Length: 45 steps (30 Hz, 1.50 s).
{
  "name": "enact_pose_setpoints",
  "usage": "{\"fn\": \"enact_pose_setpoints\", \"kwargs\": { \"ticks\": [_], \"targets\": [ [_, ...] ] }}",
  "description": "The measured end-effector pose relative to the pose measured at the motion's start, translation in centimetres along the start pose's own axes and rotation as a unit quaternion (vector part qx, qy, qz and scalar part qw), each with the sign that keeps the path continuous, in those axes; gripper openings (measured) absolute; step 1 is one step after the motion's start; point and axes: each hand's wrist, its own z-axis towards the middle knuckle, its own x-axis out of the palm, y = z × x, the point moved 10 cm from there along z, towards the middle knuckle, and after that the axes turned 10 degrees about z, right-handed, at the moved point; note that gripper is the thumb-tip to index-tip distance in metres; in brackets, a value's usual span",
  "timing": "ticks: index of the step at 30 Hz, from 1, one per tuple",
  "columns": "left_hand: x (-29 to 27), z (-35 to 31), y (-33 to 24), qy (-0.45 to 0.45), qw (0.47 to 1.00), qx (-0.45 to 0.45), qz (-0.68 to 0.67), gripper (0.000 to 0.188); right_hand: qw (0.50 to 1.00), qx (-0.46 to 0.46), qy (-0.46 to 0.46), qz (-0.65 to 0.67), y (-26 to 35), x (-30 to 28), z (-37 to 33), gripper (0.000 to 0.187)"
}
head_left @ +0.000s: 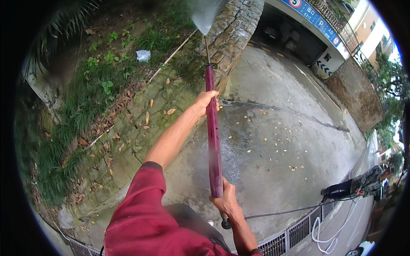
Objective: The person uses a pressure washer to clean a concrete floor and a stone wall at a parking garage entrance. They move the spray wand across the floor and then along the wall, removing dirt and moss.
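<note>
A long pressure washer wand (212,141) with a maroon sleeve points away from me, its thin metal tip at the far end. White water spray (205,21) fans out of that tip onto the top of a stone wall (235,32). My left hand (206,103) is closed around the sleeve's upper part. Lower down, my right hand (225,198) grips the sleeve's rear end, close to a black fitting (226,222). From behind this hand a dark hose (282,212) runs off to the right. The fingers of both hands are partly hidden by the wand.
Left of the wall lie a mossy stone ledge (141,132), grass and a crumpled plastic bag (143,55). Wet concrete (273,128) with fallen leaves slopes toward a garage entrance (286,32). At right stands another person (363,183) near a drain grate (299,230) and a white hose (318,234).
</note>
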Motion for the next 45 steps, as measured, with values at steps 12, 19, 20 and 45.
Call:
{"fn": "enact_pose_setpoints", "kwargs": {
  "ticks": [12,19,20,45],
  "targets": [
    [-2.5,-3.5,3.5,-0.039,0.999,-0.035,-0.006,0.016,0.998,0.06,0.023,0.005,-0.6,1.5,-3.9,0.036],
    [-4.5,0.0,0.0,-0.013,0.999,-0.028,-0.018,0.017,0.999,0.027,0.017,-0.008,0.1,3.9,0.4,0.036],
    [-4.9,-1.5,1.1,-0.016,0.999,-0.038,-0.007,0.017,0.998,0.056,0.035,-0.019,-0.3,4.1,-1.1,0.036],
    [-6.2,-18.8,8.5,-0.022,0.998,-0.064,-0.009,0.019,0.991,0.084,0.103,0.021,0.9,5.3,-18.5,0.032]
  ]
}}
